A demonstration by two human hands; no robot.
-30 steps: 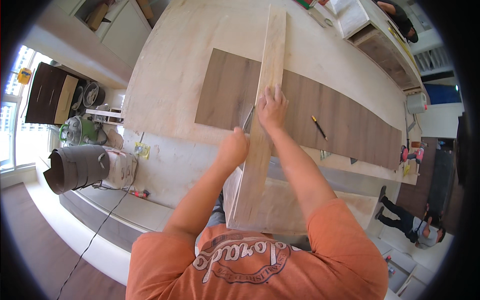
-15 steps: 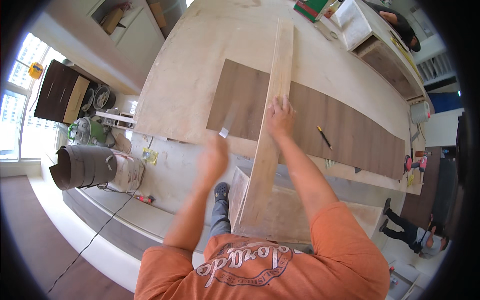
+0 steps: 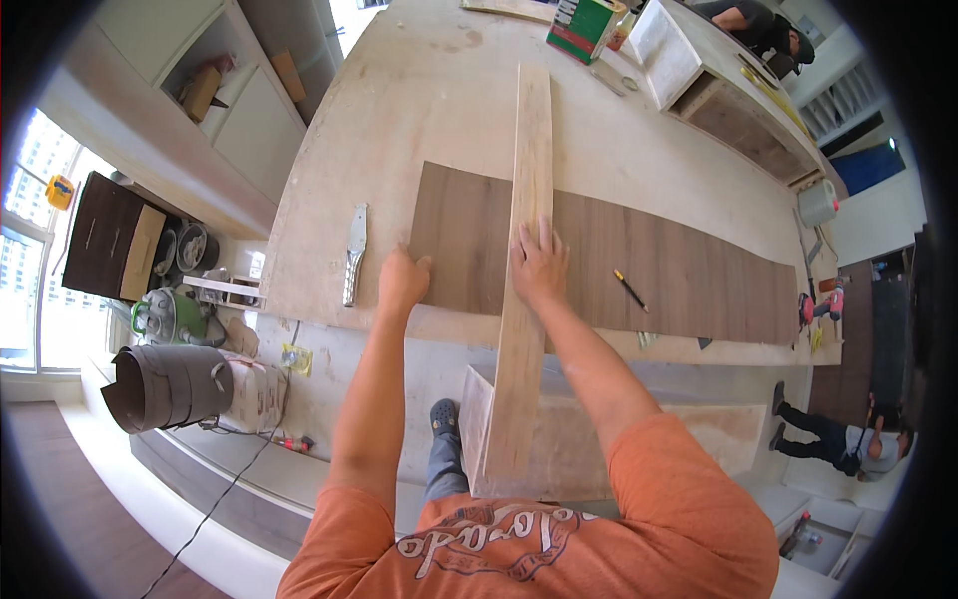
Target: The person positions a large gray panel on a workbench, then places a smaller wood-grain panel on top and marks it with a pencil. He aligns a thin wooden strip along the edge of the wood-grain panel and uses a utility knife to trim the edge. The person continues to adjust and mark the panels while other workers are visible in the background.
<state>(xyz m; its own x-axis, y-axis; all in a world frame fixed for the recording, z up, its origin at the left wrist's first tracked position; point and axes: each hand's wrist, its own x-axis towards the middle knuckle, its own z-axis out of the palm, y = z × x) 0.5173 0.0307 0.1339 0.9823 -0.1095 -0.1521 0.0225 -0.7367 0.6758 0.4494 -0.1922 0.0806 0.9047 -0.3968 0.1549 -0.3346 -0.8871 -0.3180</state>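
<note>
A brown wood-grain laminate sheet (image 3: 649,255) lies across the worktable. My left hand (image 3: 402,280) is closed at its left edge, thumb over the sheet and fingers curled at the rim. Across the sheet runs a long pale wooden board (image 3: 532,150), its near end reaching past the table edge toward me. My right hand (image 3: 540,268) rests on that board with fingers stretched out, pressing it over the sheet. To the left of my left hand, a metal-handled cutting knife (image 3: 355,255) lies on the table. A black and yellow pencil (image 3: 631,291) sits on the sheet.
A wooden box (image 3: 619,439) stands below the near table edge. Beyond are a green and red can (image 3: 582,28) and an open cabinet carcass (image 3: 733,110). A pink-red drill (image 3: 820,305) lies at the right. One person leans at upper right; another stands far right.
My left hand has put down the cutting knife, now on the table, and has moved to the sheet's left edge. My right hand stays on the board.
</note>
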